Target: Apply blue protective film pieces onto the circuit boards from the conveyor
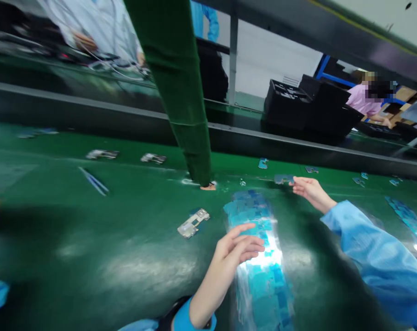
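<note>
Hands well apart. Right hand (310, 189): thumb and fingers pinched on the near end of a small board (281, 179), which sticks out to the left of the fingertips, just over the bench or on it, can't tell which. Left hand (237, 246): fingers loosely curled and parted, over a long strip of overlapping blue film pieces (263, 285); contact with the strip can't be told. Strip runs from beyond the left hand's fingertips back toward the wearer, passing to the left of the right forearm.

Just left of the left hand: silver board (187, 228), lying at an angle. Farther left and beyond: tweezers (93, 181), plus two more boards, a nearer-to-centre one (153, 158) and an outer one (102, 154). Beyond the left hand: green wrapped post (180, 105), foot on the green bench (135, 280).

Past the right hand: blue piece (263, 163) ahead and left, dark piece (311, 169) straight ahead. Second film strip (406, 218) off to its right.

Outward: grey rail (242, 131) beyond both hands, black bins (308, 108) behind it, co-worker in pink (363, 100) to their right. Another co-worker in a pale coat (101, 32), far left.
</note>
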{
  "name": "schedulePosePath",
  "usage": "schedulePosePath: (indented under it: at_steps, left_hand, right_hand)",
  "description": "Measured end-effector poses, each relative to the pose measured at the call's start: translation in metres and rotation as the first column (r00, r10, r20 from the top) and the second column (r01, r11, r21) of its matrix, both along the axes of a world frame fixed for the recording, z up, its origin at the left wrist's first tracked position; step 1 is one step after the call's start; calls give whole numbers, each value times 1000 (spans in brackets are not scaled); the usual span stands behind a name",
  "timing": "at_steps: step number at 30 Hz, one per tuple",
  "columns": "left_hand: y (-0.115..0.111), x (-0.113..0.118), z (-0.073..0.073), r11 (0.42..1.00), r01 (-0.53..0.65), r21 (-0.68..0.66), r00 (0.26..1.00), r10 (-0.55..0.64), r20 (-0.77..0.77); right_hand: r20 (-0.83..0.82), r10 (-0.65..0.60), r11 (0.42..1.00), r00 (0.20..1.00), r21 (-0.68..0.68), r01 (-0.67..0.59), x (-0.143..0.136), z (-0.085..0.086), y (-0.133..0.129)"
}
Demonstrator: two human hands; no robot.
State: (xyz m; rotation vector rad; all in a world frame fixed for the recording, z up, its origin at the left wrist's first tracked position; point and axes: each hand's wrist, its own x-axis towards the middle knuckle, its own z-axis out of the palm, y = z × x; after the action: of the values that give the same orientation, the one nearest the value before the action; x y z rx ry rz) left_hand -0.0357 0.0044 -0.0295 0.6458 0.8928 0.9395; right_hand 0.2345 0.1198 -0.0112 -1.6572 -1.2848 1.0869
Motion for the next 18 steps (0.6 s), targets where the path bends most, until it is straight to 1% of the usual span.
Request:
schedulePosePath:
  at_steps: [2,3,4,6,8,10,12,13,14,15,16,17,18]
  left_hand:
    - [5,-2,-2,999,-49,23,999,50,-20]
    - [7,-4,-2,996,-76,36,997,77,-31]
    - [9,-5,-2,993,-103,50,994,105,-41]
    - [13,-7,-2,986,-152,74,986,157,-55]
    - [15,-8,-3,977,-198,80,977,203,-60]
    - [17,-9,-4,967,-242,75,967,247,-66]
    - [19,-10,-5,957,-282,73,954,287,-83]
    - [20,-10,-6,951,-298,76,948,305,-96]
    - [21,-10,-7,946,-312,82,941,320,-110]
    - [22,-11,-8,942,-322,92,935,332,-126]
    - [23,-11,-10,940,-325,106,930,338,-142]
    - [24,-11,-11,939,-320,123,928,337,-160]
    - [24,-11,-13,941,-307,140,927,330,-179]
  right_hand:
    - [105,-27,998,994,59,21,8,1,37]
    - [159,-33,995,987,94,19,10,2,50]
    - [213,-35,992,976,129,8,11,2,58]
    - [316,-23,980,948,196,-41,8,1,59]
    - [409,35,963,912,231,-141,-4,-5,42]
    - [479,167,929,862,217,-301,-26,-15,12]
    - [509,364,851,780,159,-501,-50,-26,-23]
    - [514,451,801,730,127,-585,-61,-31,-39]
    - [537,526,738,660,99,-668,-70,-36,-53]
    - [573,566,681,592,81,-728,-76,-40,-64]
    - [605,577,643,549,78,-762,-80,-43,-71]
    - [634,565,624,528,90,-776,-82,-45,-76]
    - [653,537,624,534,119,-772,-81,-46,-78]
